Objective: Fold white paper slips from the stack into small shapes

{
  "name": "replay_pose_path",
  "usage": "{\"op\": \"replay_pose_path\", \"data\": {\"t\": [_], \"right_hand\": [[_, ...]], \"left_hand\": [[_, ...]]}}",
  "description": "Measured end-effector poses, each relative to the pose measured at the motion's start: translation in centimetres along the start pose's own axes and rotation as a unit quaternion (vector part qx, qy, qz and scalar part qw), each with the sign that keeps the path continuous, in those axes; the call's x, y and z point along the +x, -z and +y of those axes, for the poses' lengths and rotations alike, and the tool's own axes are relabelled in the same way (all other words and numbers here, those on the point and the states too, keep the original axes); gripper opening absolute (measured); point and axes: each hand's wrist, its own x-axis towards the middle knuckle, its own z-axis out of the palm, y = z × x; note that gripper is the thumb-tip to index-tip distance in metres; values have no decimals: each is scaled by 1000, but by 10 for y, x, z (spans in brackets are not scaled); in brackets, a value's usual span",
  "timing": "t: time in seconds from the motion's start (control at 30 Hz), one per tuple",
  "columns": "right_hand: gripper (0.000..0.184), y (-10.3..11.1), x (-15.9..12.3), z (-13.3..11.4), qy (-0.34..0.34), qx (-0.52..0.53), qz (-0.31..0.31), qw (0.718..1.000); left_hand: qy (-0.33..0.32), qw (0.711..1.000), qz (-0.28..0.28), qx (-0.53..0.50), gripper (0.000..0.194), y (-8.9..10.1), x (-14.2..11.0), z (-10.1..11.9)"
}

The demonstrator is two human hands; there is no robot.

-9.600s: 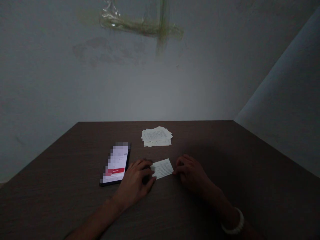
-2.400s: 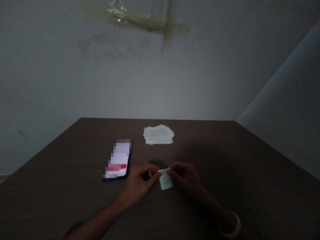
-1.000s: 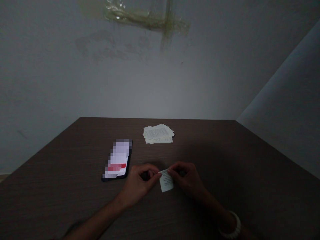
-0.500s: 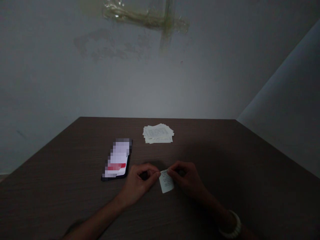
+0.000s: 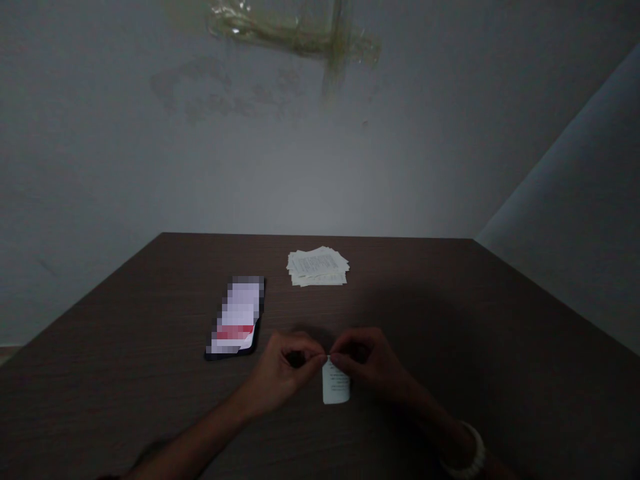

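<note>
Head view: the left hand and right hand are pinching a small white printed paper slip by its far edge over the dark-brown wood-grain tabletop — nearly meeting, sitting closer together than before.

Dark print lines the white paper slip and paper pile; the black smartphone shows red on pale lilac; the wood-grained table is dark brown.

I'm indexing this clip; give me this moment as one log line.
left hand: pinching top of paper slip | right hand: pinching same slip | phone: lying flat, screen lit | paper pile: beyond both hands
</note>
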Motion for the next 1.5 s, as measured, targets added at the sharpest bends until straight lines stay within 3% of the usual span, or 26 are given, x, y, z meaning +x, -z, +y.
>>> {"op": "replay_pose_path", "data": {"t": [0.3,0.47,0.63,1.1,1.5], "right_hand": [[6,-1,1,-3,22,-57,-9,998],[10,0,1,-3,19,-55,4,998],[14,6,3,0,-18,-27,8,999],[14,13,5,2,-40,-9,-1,999],[20,7,3,4,-63,40,34,997]], "left_hand": [[-6,999,-31,9,21,1,1,1],[2,1000,-29,10,23,2,1,1],[9,1000,-14,0,25,3,2,3],[34,999,1,-24,23,5,3,-3],[83,995,38,-31,24,2,5,-2]]}}
